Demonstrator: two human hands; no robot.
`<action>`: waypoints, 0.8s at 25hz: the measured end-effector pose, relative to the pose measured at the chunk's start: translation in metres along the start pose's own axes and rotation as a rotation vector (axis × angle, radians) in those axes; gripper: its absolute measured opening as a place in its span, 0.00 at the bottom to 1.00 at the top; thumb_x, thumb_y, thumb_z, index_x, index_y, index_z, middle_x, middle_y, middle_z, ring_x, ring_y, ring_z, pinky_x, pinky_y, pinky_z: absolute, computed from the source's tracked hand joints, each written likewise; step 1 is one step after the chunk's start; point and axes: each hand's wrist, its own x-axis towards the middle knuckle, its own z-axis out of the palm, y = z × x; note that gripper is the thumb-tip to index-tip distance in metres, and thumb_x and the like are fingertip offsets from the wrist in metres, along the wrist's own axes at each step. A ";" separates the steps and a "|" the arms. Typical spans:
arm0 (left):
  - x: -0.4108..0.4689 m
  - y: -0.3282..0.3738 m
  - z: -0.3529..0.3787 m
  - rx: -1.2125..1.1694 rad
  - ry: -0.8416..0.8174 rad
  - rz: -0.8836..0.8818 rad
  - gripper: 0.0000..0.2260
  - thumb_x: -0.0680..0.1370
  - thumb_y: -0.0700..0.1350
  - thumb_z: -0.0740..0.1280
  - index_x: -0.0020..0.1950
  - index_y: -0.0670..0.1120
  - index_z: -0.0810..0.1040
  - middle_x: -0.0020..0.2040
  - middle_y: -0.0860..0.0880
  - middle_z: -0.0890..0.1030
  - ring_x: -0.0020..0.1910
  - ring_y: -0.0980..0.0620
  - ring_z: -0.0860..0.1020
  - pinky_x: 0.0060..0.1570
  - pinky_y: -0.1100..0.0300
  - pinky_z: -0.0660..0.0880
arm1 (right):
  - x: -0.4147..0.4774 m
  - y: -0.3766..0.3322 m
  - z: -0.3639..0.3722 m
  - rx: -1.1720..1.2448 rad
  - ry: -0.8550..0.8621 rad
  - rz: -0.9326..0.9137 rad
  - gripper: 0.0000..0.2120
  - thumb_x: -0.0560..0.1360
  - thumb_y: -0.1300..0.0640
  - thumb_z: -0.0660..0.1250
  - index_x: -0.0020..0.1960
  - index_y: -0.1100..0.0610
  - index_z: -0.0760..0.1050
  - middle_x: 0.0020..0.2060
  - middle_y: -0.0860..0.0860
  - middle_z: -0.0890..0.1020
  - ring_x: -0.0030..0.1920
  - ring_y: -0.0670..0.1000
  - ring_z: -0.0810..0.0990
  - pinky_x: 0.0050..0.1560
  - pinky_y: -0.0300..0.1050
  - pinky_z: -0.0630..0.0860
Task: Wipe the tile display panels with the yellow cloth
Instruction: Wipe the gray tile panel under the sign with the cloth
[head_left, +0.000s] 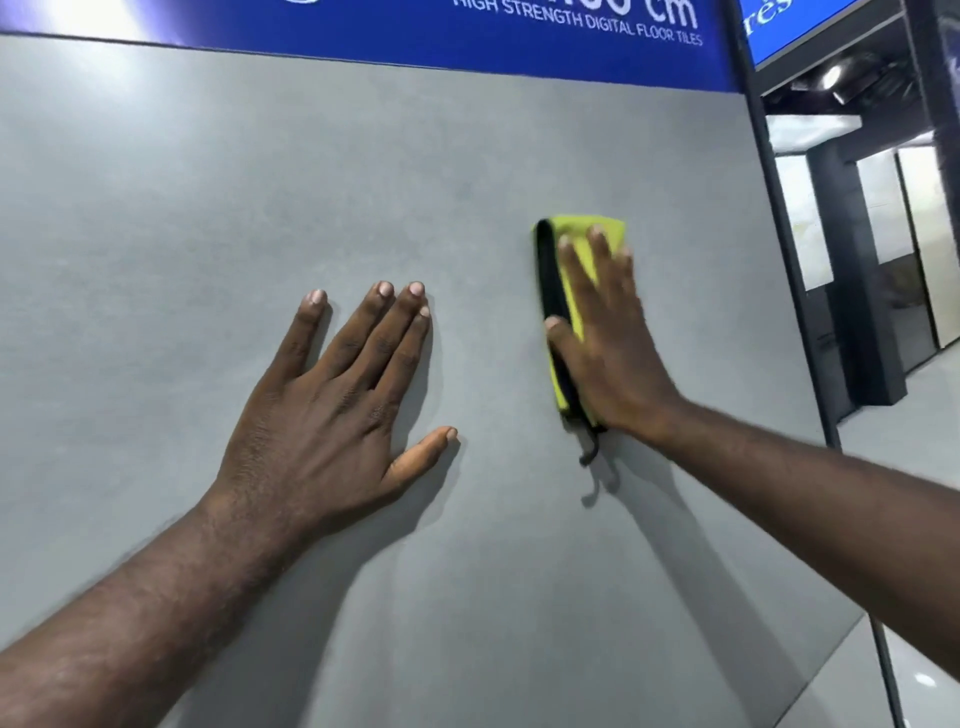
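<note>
While the right hand presses the folded yellow cloth flat against the grey tile panel with straight fingers, the left hand rests open on it, fingers spread. Wiping seems in progress at the right part; how much is finished, I cannot tell.

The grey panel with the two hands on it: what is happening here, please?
A person is cleaning a grey tile display panel that stands under a blue sign. The right hand presses a folded yellow cloth flat against the panel with straight fingers; it looks blurred, so it is probably mid-wipe. The left hand rests flat on the panel, apart from the cloth, and holds nothing.
</note>
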 end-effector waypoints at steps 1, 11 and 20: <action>0.009 0.009 0.001 -0.003 0.003 -0.005 0.43 0.84 0.70 0.53 0.88 0.40 0.54 0.89 0.44 0.52 0.88 0.44 0.52 0.84 0.33 0.51 | -0.017 0.010 -0.001 -0.030 -0.055 -0.135 0.34 0.84 0.42 0.54 0.87 0.42 0.43 0.86 0.44 0.39 0.85 0.55 0.34 0.83 0.65 0.45; 0.049 0.053 0.011 0.017 -0.006 -0.056 0.44 0.83 0.70 0.53 0.88 0.39 0.54 0.89 0.43 0.52 0.88 0.44 0.52 0.84 0.33 0.49 | 0.001 0.086 -0.019 0.001 -0.057 -0.154 0.34 0.84 0.44 0.56 0.87 0.43 0.46 0.84 0.41 0.37 0.85 0.54 0.34 0.82 0.64 0.43; 0.061 0.060 0.016 0.009 0.003 -0.009 0.42 0.84 0.69 0.52 0.88 0.39 0.53 0.89 0.43 0.52 0.88 0.44 0.52 0.84 0.33 0.49 | 0.018 0.093 -0.024 -0.012 -0.001 -0.048 0.35 0.84 0.44 0.54 0.87 0.45 0.45 0.86 0.47 0.40 0.85 0.56 0.34 0.83 0.62 0.42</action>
